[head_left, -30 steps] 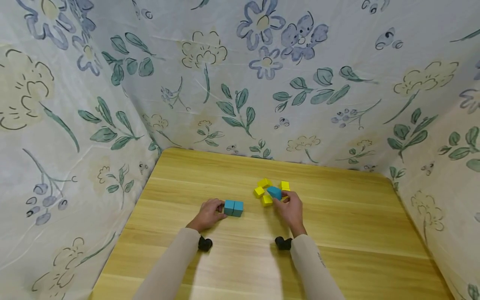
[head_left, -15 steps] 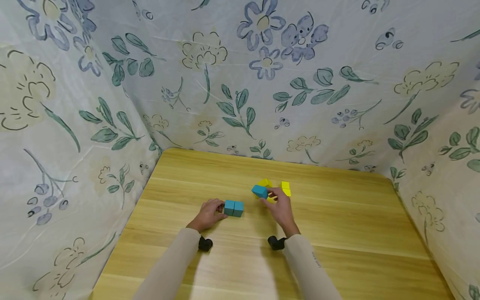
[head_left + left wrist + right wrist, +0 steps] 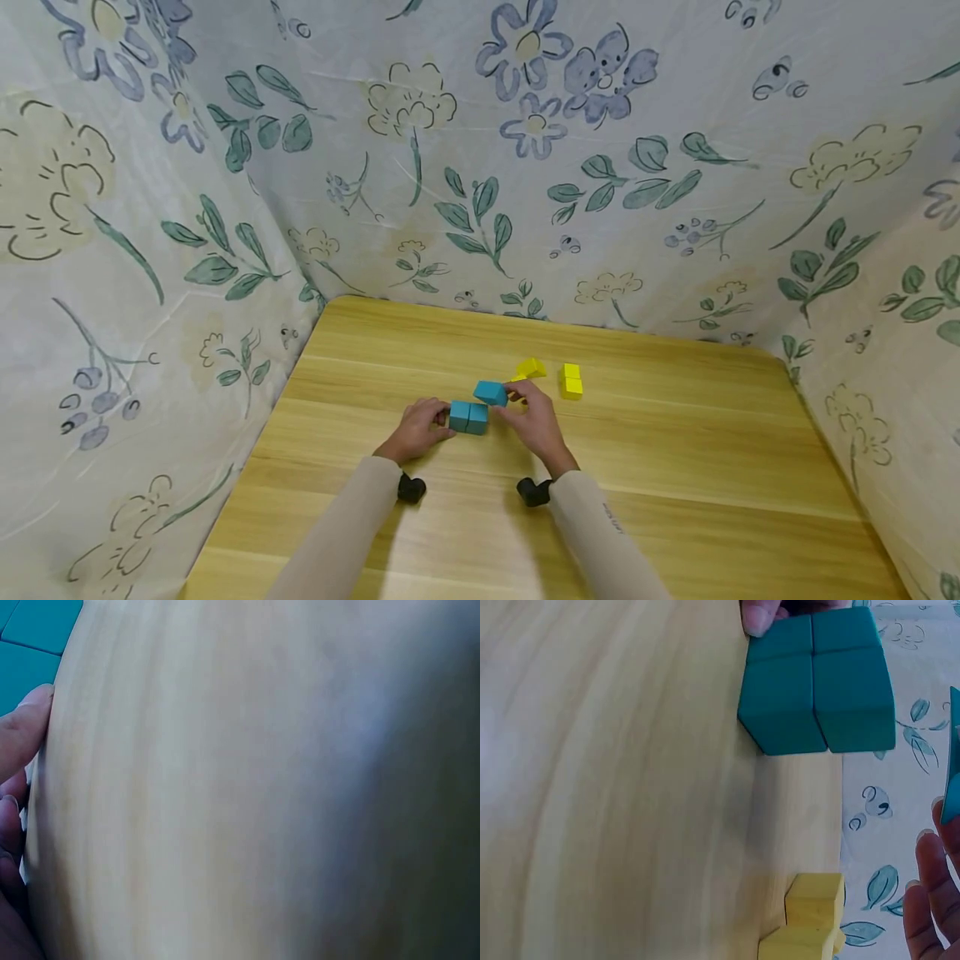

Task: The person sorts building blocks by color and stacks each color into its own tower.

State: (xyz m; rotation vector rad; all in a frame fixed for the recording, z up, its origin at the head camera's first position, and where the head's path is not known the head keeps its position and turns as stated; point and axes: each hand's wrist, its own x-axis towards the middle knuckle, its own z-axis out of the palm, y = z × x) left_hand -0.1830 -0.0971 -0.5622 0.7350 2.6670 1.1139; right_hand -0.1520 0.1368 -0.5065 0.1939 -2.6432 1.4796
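On the table, two blue cubes (image 3: 468, 418) stand side by side; seams between their touching faces show in the right wrist view on the blue cubes (image 3: 817, 690). My left hand (image 3: 414, 429) holds their left end, its thumb (image 3: 26, 724) against the near edge and the other fingers curled behind. Just behind and right of them, my right hand (image 3: 534, 421) pinches a slanted blue block (image 3: 491, 392) by its right end. That block is tilted and seems raised off the table. Only a sliver of the held block (image 3: 952, 765) shows in the right wrist view, beside my fingers (image 3: 934, 885).
Yellow blocks lie beyond my right hand: a wedge-like one (image 3: 532, 367) and a touching pair (image 3: 572, 382); others are partly hidden by the hand. Floral cloth (image 3: 480, 167) hangs around the back and sides of the wooden table (image 3: 712, 442).
My right hand has carried the blue block leftward from among the yellow blocks to beside the blue cubes. My left hand and the cubes have stayed in place.
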